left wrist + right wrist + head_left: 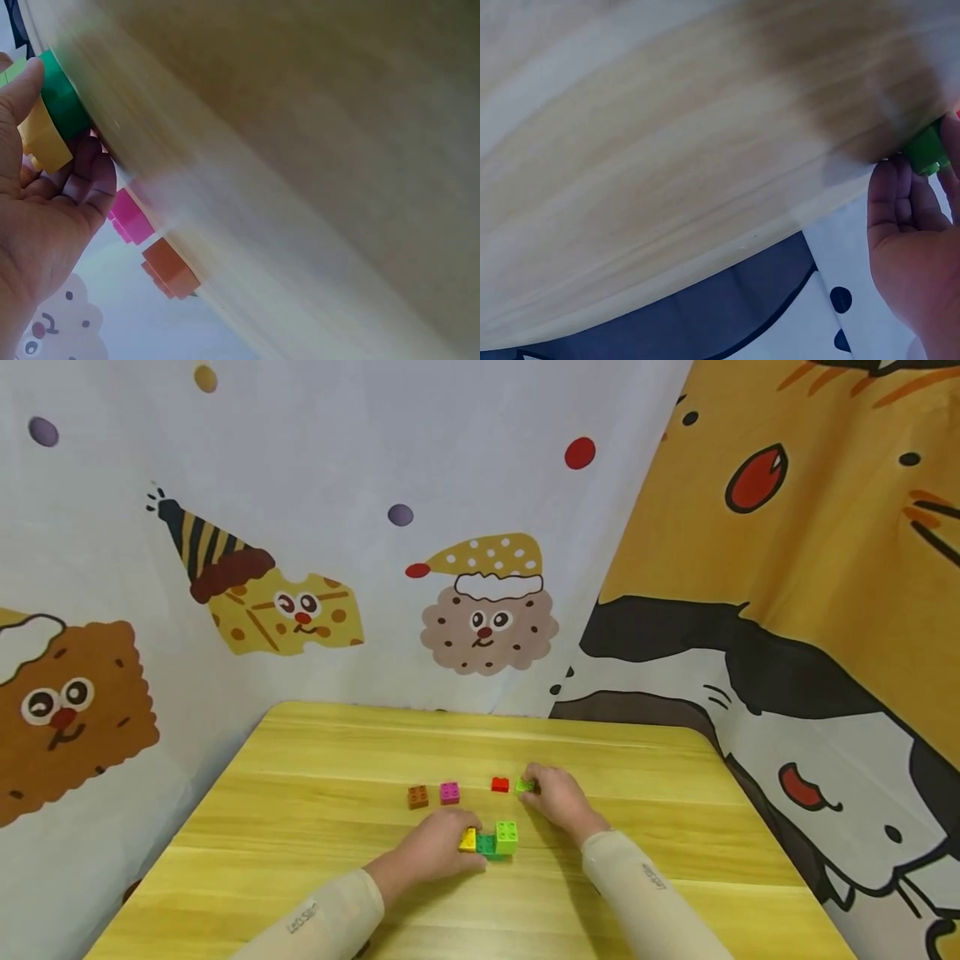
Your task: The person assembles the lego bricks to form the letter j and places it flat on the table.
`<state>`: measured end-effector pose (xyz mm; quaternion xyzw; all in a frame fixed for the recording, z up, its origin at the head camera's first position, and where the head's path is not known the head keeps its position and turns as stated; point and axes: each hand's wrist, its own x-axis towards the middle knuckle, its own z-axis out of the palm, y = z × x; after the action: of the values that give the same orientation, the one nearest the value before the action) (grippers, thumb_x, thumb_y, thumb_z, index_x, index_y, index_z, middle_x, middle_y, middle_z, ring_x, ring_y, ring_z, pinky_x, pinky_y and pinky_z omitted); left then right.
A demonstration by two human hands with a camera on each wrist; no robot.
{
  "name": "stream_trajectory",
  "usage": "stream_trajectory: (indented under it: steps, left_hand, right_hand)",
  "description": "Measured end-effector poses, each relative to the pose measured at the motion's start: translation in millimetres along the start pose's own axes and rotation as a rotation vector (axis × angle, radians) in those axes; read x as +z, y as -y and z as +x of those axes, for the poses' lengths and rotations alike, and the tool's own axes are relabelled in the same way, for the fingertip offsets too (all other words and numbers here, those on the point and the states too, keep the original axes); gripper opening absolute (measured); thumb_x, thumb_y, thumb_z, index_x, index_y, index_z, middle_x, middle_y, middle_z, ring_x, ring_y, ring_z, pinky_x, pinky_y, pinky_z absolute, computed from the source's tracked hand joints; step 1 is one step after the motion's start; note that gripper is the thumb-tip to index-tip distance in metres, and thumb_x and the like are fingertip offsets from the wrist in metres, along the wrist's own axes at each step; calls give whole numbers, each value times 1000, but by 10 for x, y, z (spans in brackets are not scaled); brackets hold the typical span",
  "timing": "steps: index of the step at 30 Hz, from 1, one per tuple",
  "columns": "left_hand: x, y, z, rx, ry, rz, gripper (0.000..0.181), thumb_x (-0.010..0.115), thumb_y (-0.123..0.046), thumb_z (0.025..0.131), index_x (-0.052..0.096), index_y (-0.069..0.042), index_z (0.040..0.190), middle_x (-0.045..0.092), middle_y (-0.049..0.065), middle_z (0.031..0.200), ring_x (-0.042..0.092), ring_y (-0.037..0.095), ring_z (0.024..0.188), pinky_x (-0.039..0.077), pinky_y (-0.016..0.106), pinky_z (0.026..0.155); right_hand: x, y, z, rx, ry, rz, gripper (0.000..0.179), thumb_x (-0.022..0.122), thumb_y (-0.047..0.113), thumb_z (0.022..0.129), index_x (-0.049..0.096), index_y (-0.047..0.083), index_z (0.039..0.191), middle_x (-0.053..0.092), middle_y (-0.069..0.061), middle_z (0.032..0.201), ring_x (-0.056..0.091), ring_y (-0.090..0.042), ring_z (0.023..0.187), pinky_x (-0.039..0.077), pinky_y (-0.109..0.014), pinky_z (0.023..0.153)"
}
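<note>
My left hand (441, 845) grips a small build of toy building bricks near the middle of the table. In it are a yellow brick (49, 136), a dark green brick (486, 844) and a light green brick (507, 837) that stands higher at the right end. Thumb and fingers lie on either side of the yellow and green parts in the left wrist view. Farther back, my right hand (557, 795) pinches another lime green brick (524, 785) on the tabletop. In the right wrist view that green brick (926, 150) is partly covered by the fingers.
Just left of the right hand's brick sits a red brick (500, 785). A magenta brick (449, 792) and a brown brick (417, 797) lie beyond the left hand. The wooden table (315, 752) ends at a printed cloth (315, 460) behind and at the sides.
</note>
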<state>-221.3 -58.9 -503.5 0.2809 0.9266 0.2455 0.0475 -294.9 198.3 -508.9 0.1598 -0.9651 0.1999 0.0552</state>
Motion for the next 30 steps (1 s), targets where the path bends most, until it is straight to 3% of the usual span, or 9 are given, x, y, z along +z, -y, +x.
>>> stream_trajectory:
  steps: [8, 16, 22, 30]
  left_hand:
    - [10, -8, 12, -7, 6, 13, 56, 89, -43, 85, 73, -11, 127, 76, 7, 128, 70, 28, 121, 57, 46, 108]
    - [39, 5, 13, -4, -2, 15, 54, 89, -43, 85, 74, -10, 125, 77, 7, 126, 71, 27, 119, 58, 45, 107]
    - [35, -5, 14, -18, -2, 7, 54, 89, -43, 85, 74, -11, 126, 77, 6, 125, 70, 26, 118, 59, 45, 106]
    - [29, 11, 6, -26, 1, -4, 52, 89, -43, 86, 74, -12, 126, 77, 4, 123, 70, 22, 115, 60, 42, 103]
  right_hand:
    - [-27, -68, -84, 30, 30, 53, 19, 85, 18, 93, 72, 14, 106, 75, -1, 101, 66, -16, 92, 59, -40, 87]
    - [-94, -97, -247, 51, 64, 195, 20, 82, 19, 95, 74, 14, 113, 76, 2, 105, 64, -10, 91, 58, -34, 83]
    - [-235, 22, -370, 71, 113, 345, 23, 80, 24, 98, 73, 16, 118, 75, 3, 108, 66, -11, 95, 58, -27, 81]
    - [-405, 282, -498, -30, 166, 433, 28, 78, 31, 99, 72, 17, 123, 75, 5, 112, 68, -11, 99, 59, -23, 83]
